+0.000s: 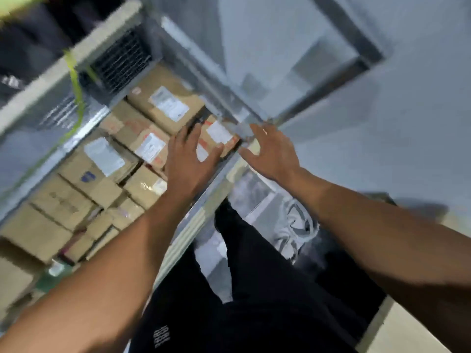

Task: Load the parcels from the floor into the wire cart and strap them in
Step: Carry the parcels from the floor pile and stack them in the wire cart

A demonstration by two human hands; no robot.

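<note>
The frame is motion-blurred. I look down into the wire cart (119,62), which holds several brown cardboard parcels with white labels. My left hand (188,156) lies flat with straight fingers on a small labelled parcel (219,135) at the cart's near corner. My right hand (270,149) reaches with spread fingers over the cart's grey frame (216,179), beside that same parcel; blur hides whether it touches. A yellow-green strap (76,93) hangs down the far side of the cart.
My dark trousers (254,289) fill the lower middle, standing close against the cart's side. Grey floor (407,98) spreads to the right. A pale box edge (397,329) shows at the bottom right. More cardboard (15,281) sits at the lower left.
</note>
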